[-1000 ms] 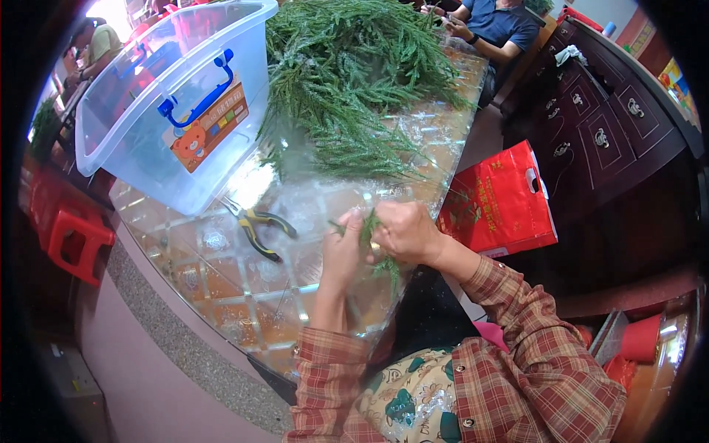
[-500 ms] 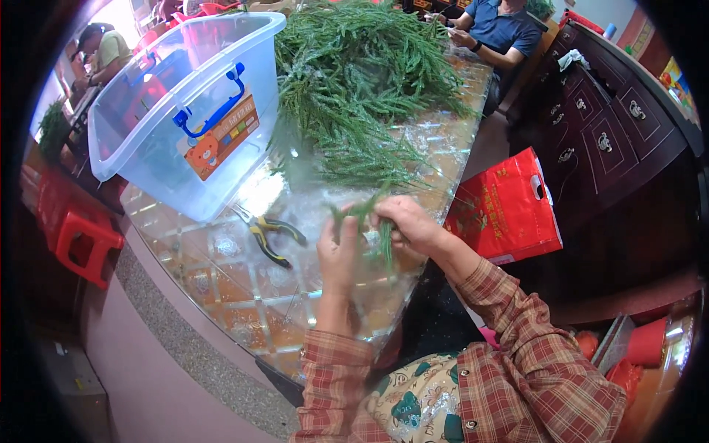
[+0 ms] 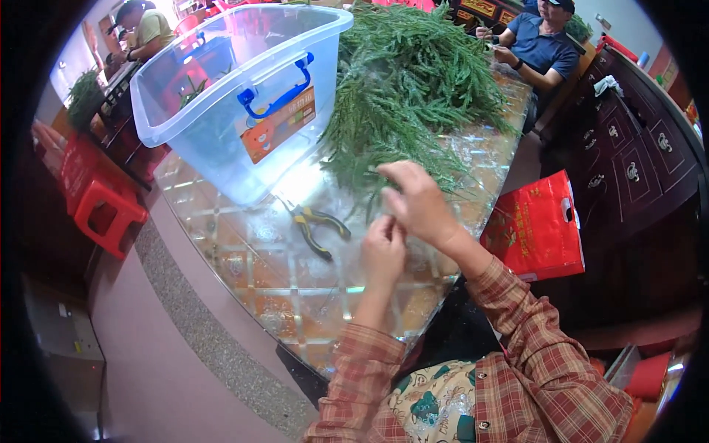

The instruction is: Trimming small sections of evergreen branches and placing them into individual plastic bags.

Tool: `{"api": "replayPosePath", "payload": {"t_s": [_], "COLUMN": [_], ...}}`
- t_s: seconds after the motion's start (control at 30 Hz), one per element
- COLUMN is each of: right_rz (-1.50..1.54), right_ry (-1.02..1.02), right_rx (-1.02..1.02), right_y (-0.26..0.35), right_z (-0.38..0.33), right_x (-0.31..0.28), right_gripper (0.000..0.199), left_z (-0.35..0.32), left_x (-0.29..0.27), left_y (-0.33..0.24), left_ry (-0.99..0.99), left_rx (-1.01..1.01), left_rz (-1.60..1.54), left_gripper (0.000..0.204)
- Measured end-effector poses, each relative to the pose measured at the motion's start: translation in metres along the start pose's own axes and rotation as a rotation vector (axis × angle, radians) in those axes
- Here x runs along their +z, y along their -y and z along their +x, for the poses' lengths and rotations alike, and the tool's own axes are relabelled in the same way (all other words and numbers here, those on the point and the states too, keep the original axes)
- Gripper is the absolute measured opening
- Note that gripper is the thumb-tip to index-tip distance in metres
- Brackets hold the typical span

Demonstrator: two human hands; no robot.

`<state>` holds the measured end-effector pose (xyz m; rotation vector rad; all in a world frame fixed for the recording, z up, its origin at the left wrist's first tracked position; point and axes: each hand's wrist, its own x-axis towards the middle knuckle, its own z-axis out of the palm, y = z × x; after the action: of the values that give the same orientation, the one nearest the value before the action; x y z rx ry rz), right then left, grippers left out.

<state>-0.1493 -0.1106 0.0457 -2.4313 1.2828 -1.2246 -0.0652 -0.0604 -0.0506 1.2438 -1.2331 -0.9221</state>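
Note:
My left hand (image 3: 384, 252) is over the near part of the table, its fingers closed in a pinch. What they hold, if anything, is hidden. Just above and to its right is my right hand (image 3: 422, 205), with fingers stretched and the thumb apart, seemingly holding nothing. Both hands are close together at the near end of a large heap of green artificial pine sprigs (image 3: 421, 74). Left of them lie pliers (image 3: 316, 225) with black and yellow handles, their jaws toward the tub. Green leaves (image 3: 193, 91) show inside the clear plastic tub (image 3: 185, 159) with a blue handle.
The glass-topped table (image 3: 295, 314) has a tiled pattern. A red bag (image 3: 538, 229) is beyond its right edge, near a dark drawer cabinet (image 3: 620, 162). A red stool (image 3: 111, 218) stands at the left. Another person (image 3: 543, 48) sits at the far right; one more (image 3: 146, 33) is far left.
The green sprig between my hands is no longer plainly seen there. My right hand has opened and lifted. Leaves now show inside the tub. The whole view has shifted, placing things further right.

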Motion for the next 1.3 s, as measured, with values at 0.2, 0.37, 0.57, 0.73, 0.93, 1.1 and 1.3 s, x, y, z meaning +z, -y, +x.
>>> {"api": "replayPosePath", "payload": {"t_s": [0.2, 0.37, 0.57, 0.73, 0.93, 1.1, 1.3], "right_rz": [-0.082, -0.245, -0.281, -0.103, 0.19, -0.027, -0.265], "right_ry": [0.257, 0.477, 0.81, 0.643, 0.128, 0.173, 0.446], "right_rx": [-0.236, -0.178, 0.047, 0.027, 0.126, 0.296, 0.203], "right_y": [0.053, 0.052, 0.065, 0.062, 0.065, 0.007, -0.013], "right_z": [0.005, 0.007, 0.027, 0.016, -0.002, -0.045, -0.091], "right_x": [0.043, 0.078, 0.074, 0.077, -0.006, -0.072, -0.066], "right_gripper": [0.026, 0.025, 0.015, 0.023, 0.018, 0.02, 0.022], "left_z": [-0.003, 0.002, 0.005, 0.001, -0.011, 0.011, 0.015], "left_x": [0.014, 0.01, 0.011, 0.006, 0.001, -0.014, -0.027], "left_y": [-0.009, -0.005, 0.009, 0.011, -0.011, -0.025, -0.037], "left_ry": [0.043, 0.075, 0.083, 0.083, -0.11, -0.224, -0.486], "left_rx": [0.181, 0.168, 0.13, 0.164, 0.246, 0.014, -0.01], "left_rz": [0.207, 0.111, 0.109, 0.126, -0.165, -0.25, -0.494], "left_gripper": [0.017, 0.021, 0.022, 0.02, 0.014, 0.013, 0.014]}}
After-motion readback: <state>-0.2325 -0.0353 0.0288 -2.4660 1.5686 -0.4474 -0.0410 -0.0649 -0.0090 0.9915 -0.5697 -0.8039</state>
